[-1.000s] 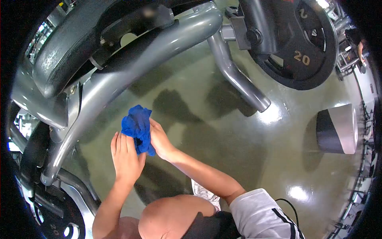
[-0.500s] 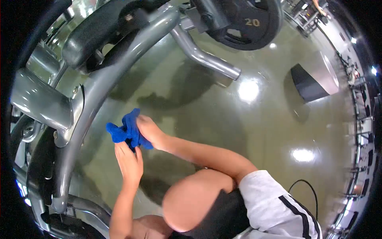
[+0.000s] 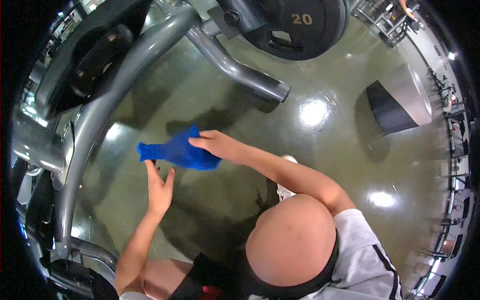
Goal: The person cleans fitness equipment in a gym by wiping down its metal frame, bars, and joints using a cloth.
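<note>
A blue cloth (image 3: 185, 152) stretches in the air between my two hands, wide at its right and bunched narrow at its left end. My right hand (image 3: 222, 146) grips the wide part, thumb and fingers closed on its upper right edge. At the narrow end, the fingers of my left hand (image 3: 160, 192) meet the cloth, their tips partly hidden behind it. The left thumb stands apart, just below the cloth.
A grey machine frame (image 3: 95, 120) with black pads rises on the left. One tube (image 3: 240, 72) juts out below a weight plate (image 3: 300, 37) marked 20. A silver and black bin-like cylinder (image 3: 400, 100) stands right on the glossy floor (image 3: 330, 155). My bare knee (image 3: 295, 240) is in front.
My right hand has moved right and up, away from the left, drawing out the crumpled cloth between them. The left thumb has spread. The view has shifted, and a white shoe now shows.
</note>
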`<state>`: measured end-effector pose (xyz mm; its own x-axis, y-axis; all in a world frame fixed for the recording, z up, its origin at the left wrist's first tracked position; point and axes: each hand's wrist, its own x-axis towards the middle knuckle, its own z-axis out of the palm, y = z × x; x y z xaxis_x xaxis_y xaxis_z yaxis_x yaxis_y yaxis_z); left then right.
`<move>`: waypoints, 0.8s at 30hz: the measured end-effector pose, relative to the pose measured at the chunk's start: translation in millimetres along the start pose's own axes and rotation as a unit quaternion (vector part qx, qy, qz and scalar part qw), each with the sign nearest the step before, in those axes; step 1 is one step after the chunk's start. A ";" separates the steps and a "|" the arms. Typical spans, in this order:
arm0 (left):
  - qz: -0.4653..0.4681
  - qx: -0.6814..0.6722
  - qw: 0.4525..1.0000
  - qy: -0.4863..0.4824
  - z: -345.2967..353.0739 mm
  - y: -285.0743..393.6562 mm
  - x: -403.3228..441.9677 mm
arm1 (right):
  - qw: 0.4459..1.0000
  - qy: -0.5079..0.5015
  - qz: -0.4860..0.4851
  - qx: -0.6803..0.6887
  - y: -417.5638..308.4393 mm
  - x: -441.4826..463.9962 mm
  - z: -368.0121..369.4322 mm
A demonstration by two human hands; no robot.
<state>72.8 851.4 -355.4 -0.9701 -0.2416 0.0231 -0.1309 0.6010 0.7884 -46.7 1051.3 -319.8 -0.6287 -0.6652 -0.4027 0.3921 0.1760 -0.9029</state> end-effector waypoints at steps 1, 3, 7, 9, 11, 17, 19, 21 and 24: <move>0.004 0.011 1.000 -0.019 2.8 6.8 2.0 | 0.999 -0.053 0.002 -0.001 -2.5 -10.6 -11.1; 0.020 0.013 0.999 -0.023 11.2 24.5 13.8 | 0.995 -0.066 0.040 -0.063 -15.9 -12.2 -36.6; -0.040 -0.244 0.969 -0.004 44.3 51.2 65.1 | 0.972 -0.165 -0.025 0.163 -28.5 18.7 -78.9; -0.139 -0.441 0.886 0.028 56.3 92.9 85.0 | 0.942 -0.194 -0.044 0.270 -33.4 28.6 -87.1; -0.176 -0.433 0.883 0.048 67.7 102.6 102.3 | 0.919 -0.198 -0.022 0.339 -34.3 32.3 -98.0; -0.146 -0.199 0.969 -0.012 99.6 87.2 175.2 | 0.981 0.052 -0.157 0.100 25.7 72.8 -174.4; -0.174 -0.181 0.968 -0.019 102.4 106.9 200.8 | 0.957 0.147 -0.231 -0.101 29.9 80.6 -208.3; -0.201 -0.169 0.965 -0.021 107.6 114.7 212.0 | 0.978 0.144 -0.134 -0.076 4.5 71.8 -225.9; -0.209 -0.025 0.972 -0.108 111.1 121.1 213.1 | 0.952 0.192 -0.212 -0.109 5.2 91.3 -228.9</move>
<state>-172.5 957.3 -323.3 -0.8556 -0.2880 -0.4301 -0.5173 0.4468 0.7300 -255.8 1157.6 -395.7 -0.9154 -0.4022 0.0174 -0.0738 0.1250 -0.9894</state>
